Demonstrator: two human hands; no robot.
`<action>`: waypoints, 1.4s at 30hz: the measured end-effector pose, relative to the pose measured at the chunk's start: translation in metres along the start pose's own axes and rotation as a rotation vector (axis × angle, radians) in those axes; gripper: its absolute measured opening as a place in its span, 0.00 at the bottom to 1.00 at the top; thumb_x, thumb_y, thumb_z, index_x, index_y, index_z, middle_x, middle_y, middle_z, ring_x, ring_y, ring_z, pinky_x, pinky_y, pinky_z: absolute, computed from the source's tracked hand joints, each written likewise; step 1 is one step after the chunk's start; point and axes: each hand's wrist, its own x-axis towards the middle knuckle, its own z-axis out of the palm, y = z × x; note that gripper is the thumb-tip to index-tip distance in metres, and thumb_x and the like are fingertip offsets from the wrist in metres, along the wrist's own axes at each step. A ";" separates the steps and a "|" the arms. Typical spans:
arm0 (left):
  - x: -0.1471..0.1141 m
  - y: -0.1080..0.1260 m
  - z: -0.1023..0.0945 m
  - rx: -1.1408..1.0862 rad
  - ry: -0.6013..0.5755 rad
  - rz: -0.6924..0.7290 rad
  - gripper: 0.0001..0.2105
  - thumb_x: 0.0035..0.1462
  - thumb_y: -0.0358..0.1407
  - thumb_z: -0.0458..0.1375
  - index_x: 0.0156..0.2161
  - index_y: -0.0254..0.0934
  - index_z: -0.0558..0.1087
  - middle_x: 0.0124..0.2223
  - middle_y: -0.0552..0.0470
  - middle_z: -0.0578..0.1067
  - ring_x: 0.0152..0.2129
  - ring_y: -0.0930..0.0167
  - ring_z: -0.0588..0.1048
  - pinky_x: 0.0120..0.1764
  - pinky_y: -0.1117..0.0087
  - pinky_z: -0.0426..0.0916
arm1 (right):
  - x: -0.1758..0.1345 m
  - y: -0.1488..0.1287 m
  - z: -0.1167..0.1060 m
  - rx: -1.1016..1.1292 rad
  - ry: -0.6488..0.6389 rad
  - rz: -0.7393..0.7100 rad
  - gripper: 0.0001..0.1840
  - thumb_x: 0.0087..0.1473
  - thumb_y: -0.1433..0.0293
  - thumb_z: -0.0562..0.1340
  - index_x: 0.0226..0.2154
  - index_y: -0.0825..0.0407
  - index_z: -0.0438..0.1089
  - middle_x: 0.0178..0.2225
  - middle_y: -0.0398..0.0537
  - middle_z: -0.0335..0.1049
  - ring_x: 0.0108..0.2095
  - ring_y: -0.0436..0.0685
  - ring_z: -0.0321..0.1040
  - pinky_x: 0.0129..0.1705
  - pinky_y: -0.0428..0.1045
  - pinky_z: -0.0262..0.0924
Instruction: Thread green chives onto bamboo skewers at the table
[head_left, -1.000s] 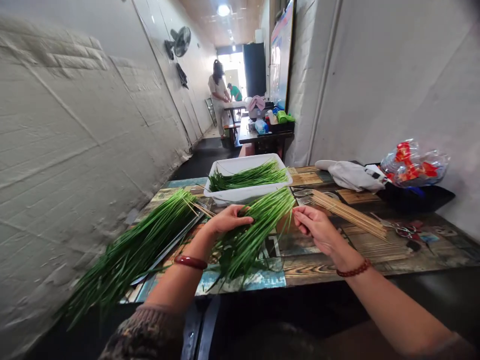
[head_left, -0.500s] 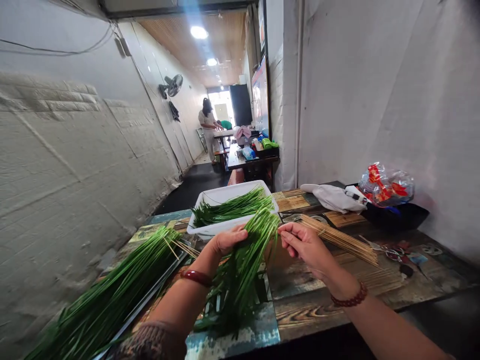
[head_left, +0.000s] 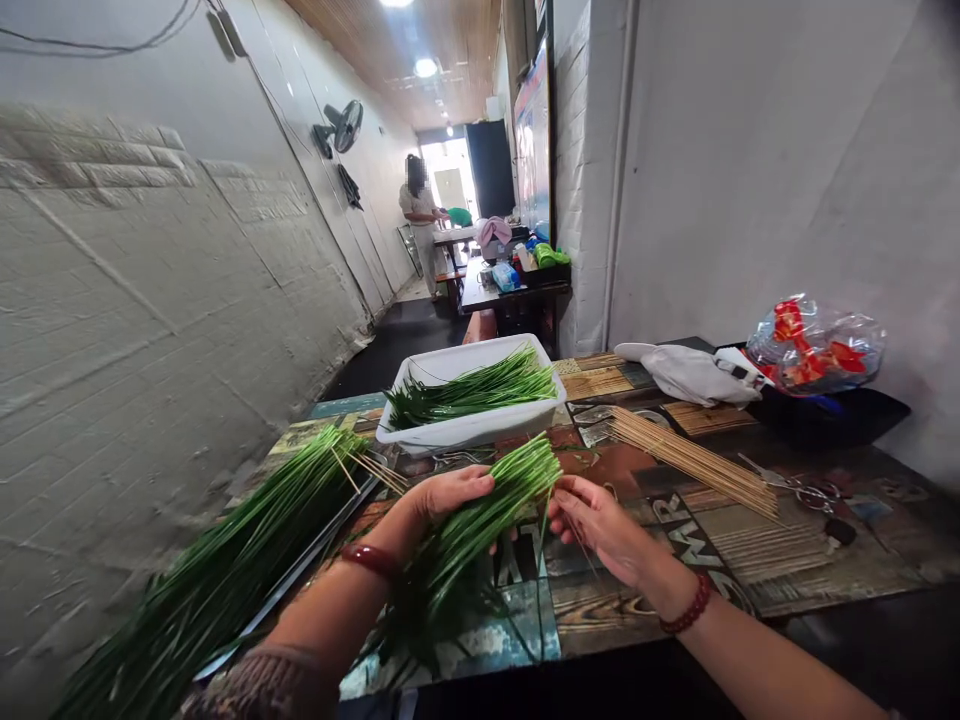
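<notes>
My left hand [head_left: 454,492] is wrapped round a bunch of garlic chives [head_left: 517,475], its pale cut ends towards the right and its dark leaves hanging over the table. My right hand [head_left: 600,525] is closed in a pinch at those cut ends. A thin brown length, apparently a bamboo skewer [head_left: 583,543], shows below its fingers, partly hidden by the hand. One loose chive dangles beside the right fingertips. On the left lies a large pile of chives [head_left: 247,540] on a tray, with a few skewers [head_left: 382,470] across its cut ends.
Behind the bunch stands a white plastic tub [head_left: 465,432] with chives inside. To the right are a bundle of bamboo skewers [head_left: 694,460], scissors [head_left: 814,492], a key [head_left: 836,533], a white cap [head_left: 686,375] and a clear bag [head_left: 817,345]. A person [head_left: 424,225] stands far back.
The view has tilted down and shifted slightly left. The bunch has turned flatter, its cut ends lower and more to the right. My right hand stays pinched beside them, and a thin stick now shows below it.
</notes>
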 end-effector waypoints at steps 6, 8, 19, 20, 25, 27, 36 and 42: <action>0.021 -0.030 -0.005 0.147 0.167 -0.086 0.33 0.45 0.59 0.62 0.45 0.30 0.75 0.34 0.45 0.80 0.27 0.67 0.77 0.32 0.69 0.71 | 0.025 0.005 -0.010 -0.264 0.052 -0.150 0.22 0.49 0.52 0.65 0.38 0.51 0.68 0.31 0.42 0.69 0.23 0.47 0.62 0.20 0.43 0.56; 0.024 -0.031 -0.010 0.275 0.292 -0.051 0.31 0.44 0.58 0.63 0.44 0.31 0.76 0.36 0.47 0.80 0.28 0.69 0.75 0.32 0.71 0.69 | 0.034 0.008 -0.017 -0.359 0.109 -0.146 0.21 0.47 0.51 0.65 0.33 0.51 0.68 0.26 0.40 0.67 0.20 0.47 0.59 0.18 0.43 0.53; 0.050 -0.024 -0.041 0.867 0.850 0.185 0.11 0.55 0.35 0.55 0.35 0.32 0.79 0.33 0.47 0.80 0.29 0.69 0.74 0.35 0.70 0.66 | 0.084 0.014 -0.038 -0.571 0.033 -0.160 0.26 0.48 0.46 0.61 0.21 0.52 0.63 0.20 0.38 0.58 0.23 0.49 0.54 0.26 0.46 0.51; 0.056 -0.025 -0.041 0.955 0.839 0.166 0.11 0.55 0.34 0.54 0.35 0.33 0.79 0.35 0.47 0.80 0.31 0.68 0.75 0.38 0.70 0.66 | 0.088 0.016 -0.038 -0.601 0.072 -0.205 0.26 0.49 0.46 0.60 0.20 0.52 0.62 0.20 0.38 0.57 0.23 0.49 0.54 0.26 0.46 0.51; 0.077 -0.026 -0.037 1.242 0.769 0.014 0.07 0.52 0.31 0.57 0.34 0.36 0.78 0.36 0.48 0.78 0.34 0.66 0.75 0.37 0.70 0.66 | 0.089 0.023 -0.039 -0.651 0.089 -0.314 0.23 0.51 0.51 0.59 0.20 0.51 0.60 0.20 0.38 0.55 0.24 0.50 0.53 0.27 0.46 0.50; 0.080 -0.025 -0.034 1.270 0.773 -0.001 0.06 0.51 0.31 0.58 0.33 0.36 0.77 0.36 0.47 0.77 0.34 0.65 0.75 0.37 0.69 0.66 | 0.087 0.025 -0.041 -0.664 0.076 -0.338 0.22 0.53 0.52 0.58 0.20 0.51 0.60 0.21 0.38 0.55 0.24 0.50 0.52 0.28 0.46 0.50; 0.085 -0.029 -0.025 1.263 0.752 0.030 0.04 0.51 0.29 0.57 0.30 0.36 0.75 0.36 0.47 0.74 0.35 0.65 0.73 0.40 0.68 0.65 | 0.089 0.031 -0.044 -0.664 0.094 -0.363 0.22 0.53 0.52 0.58 0.20 0.51 0.60 0.20 0.38 0.53 0.24 0.50 0.51 0.27 0.45 0.50; 0.082 -0.032 -0.039 1.054 0.836 0.115 0.03 0.49 0.29 0.57 0.27 0.34 0.73 0.30 0.51 0.72 0.28 0.71 0.70 0.34 0.72 0.63 | 0.085 0.029 -0.045 -0.636 0.085 -0.338 0.22 0.53 0.51 0.58 0.22 0.51 0.62 0.22 0.39 0.55 0.26 0.50 0.53 0.29 0.45 0.52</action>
